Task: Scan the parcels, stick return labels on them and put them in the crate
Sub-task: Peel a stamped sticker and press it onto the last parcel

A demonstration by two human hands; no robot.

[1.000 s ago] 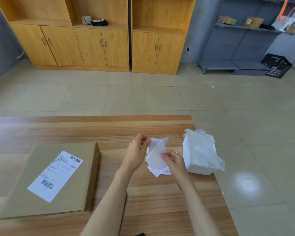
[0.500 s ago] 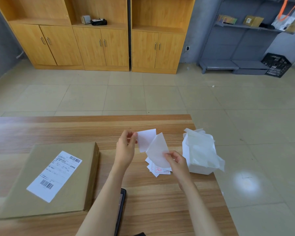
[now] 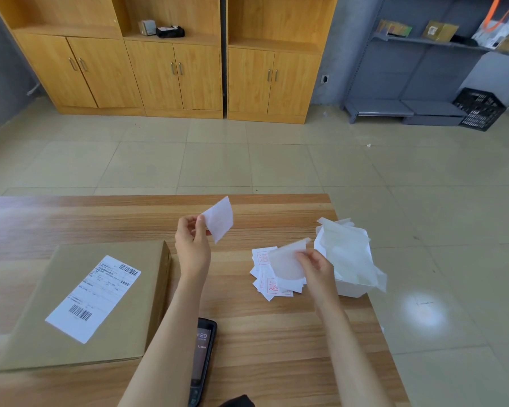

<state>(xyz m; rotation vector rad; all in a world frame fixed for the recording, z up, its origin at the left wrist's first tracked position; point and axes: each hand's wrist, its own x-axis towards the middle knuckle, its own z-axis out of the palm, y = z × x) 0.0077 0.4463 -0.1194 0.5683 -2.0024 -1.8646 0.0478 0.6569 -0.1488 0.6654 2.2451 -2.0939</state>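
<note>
Wooden table (image 3: pixel 276 333): I see left hand (image 3: pixel 192 248) pinching a white label (image 3: pixel 219 220) raised above it, right hand (image 3: pixel 316 267) pinching the backing sheet (image 3: pixel 285 262) over the label pile (image 3: pixel 266 286); parcel (image 3: pixel 41 333) flat at left

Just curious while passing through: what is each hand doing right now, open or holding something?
Left hand: pinches a white label.
Right hand: pinches a translucent backing sheet.

We see a small parcel storeroom: a cardboard parcel (image 3: pixel 36 333) with a barcoded shipping label (image 3: pixel 93 298) on a wooden table (image 3: pixel 276 348), wooden cabinets (image 3: pixel 171 69) against the wall, a tiled floor (image 3: pixel 218 160), grey metal shelving (image 3: pixel 376 105) holding small boxes (image 3: pixel 440 31), and a black plastic crate (image 3: pixel 479 110).
</note>
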